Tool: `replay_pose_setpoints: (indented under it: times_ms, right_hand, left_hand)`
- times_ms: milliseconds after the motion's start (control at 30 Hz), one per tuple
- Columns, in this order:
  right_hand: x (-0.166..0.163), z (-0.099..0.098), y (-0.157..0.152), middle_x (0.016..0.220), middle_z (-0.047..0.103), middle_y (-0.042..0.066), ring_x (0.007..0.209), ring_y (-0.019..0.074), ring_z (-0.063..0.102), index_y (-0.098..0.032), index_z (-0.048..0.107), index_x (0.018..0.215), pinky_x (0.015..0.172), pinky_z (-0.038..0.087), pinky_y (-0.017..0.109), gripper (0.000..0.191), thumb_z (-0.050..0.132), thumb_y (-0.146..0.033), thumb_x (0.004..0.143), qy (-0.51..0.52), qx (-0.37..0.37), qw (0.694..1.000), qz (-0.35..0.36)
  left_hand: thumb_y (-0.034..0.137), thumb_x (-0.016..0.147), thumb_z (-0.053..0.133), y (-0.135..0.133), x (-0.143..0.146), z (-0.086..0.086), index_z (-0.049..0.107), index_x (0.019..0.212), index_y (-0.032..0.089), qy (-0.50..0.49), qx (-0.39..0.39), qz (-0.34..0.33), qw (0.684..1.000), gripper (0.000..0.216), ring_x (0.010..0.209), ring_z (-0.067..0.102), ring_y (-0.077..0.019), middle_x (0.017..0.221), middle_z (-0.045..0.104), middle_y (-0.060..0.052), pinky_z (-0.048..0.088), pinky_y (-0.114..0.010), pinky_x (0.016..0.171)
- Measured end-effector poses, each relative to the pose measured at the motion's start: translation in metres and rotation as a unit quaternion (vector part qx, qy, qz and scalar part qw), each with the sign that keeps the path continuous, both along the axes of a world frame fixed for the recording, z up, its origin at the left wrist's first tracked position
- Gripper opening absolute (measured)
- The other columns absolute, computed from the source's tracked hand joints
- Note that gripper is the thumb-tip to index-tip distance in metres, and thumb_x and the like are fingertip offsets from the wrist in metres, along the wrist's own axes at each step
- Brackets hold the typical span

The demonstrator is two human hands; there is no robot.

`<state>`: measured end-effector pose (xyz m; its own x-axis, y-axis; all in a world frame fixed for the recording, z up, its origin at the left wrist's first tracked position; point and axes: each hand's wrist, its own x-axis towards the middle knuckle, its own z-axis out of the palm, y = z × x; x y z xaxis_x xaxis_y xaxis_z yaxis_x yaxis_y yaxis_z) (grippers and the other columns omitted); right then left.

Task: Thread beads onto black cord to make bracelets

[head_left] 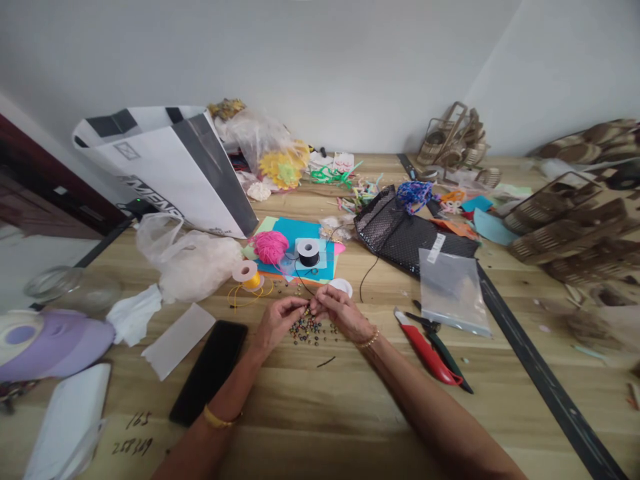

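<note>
My left hand (278, 321) and my right hand (341, 311) meet above a small heap of dark beads (307, 329) on the wooden table (320, 413). The fingertips of both hands are pinched together around something tiny, likely a bead on the thin black cord (301, 280). That cord runs back to a black spool (309, 252) lying on blue paper (295, 233). A short loose piece of black cord (325, 362) lies just in front of the beads.
A black phone (209, 371) lies left of my forearm, a red cutter (426, 348) and dark pliers (443, 350) to the right. Yellow cord spool (249, 275), pink yarn ball (271, 246), plastic bags, black mesh pouch (400, 233) and white shopping bag (170, 167) crowd the back.
</note>
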<state>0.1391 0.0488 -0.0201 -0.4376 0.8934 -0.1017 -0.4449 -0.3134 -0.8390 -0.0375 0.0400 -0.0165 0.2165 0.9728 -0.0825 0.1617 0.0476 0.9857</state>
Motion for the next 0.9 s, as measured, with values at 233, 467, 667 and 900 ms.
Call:
replay_pose_setpoints:
  times_ms: [233,467,667,900]
  right_hand:
    - [0.002,0.001,-0.001,0.073,0.060,0.001,0.065,0.0128,0.057,-0.018,0.055,0.085,0.057,0.050,0.024,0.030,0.065,-0.046,0.079,-0.134,0.060,0.989,-0.008]
    - [0.003,-0.004,-0.005,0.068,0.054,-0.001,0.057,0.0102,0.046,-0.016,0.058,0.094,0.052,0.037,0.022,0.015,0.055,-0.028,0.084,-0.320,0.226,0.919,-0.043]
    - [0.002,-0.005,-0.005,0.076,0.058,0.002,0.059,0.0114,0.047,-0.016,0.061,0.105,0.056,0.040,0.024,0.024,0.058,-0.020,0.081,-0.363,0.278,0.886,-0.083]
    - [-0.004,-0.004,-0.003,0.085,0.062,0.003,0.060,0.0123,0.049,-0.020,0.059,0.118,0.055,0.041,0.024,0.036,0.058,-0.019,0.081,-0.327,0.273,0.904,-0.045]
  left_hand:
    - [0.030,0.072,0.067,0.000,-0.001,-0.011,0.070,0.088,0.014,0.021,0.025,0.060,0.998,0.022,0.075,0.066,-0.0180,0.083,0.073,-0.007,0.053,-0.029,0.071]
    - [0.027,0.075,0.065,0.003,-0.003,-0.013,0.069,0.091,0.013,0.025,0.039,0.067,0.997,0.022,0.081,0.068,-0.0196,0.088,0.073,-0.008,0.054,-0.031,0.076]
    - [0.029,0.077,0.062,0.004,-0.004,-0.008,0.067,0.092,0.013,-0.017,0.020,0.038,0.999,0.023,0.084,0.070,-0.0210,0.088,0.074,-0.008,0.055,-0.033,0.079]
    - [0.029,0.079,0.060,0.004,-0.003,0.009,0.067,0.094,0.014,0.000,0.039,0.003,0.999,0.023,0.078,0.069,-0.0188,0.084,0.074,-0.007,0.055,-0.031,0.074]
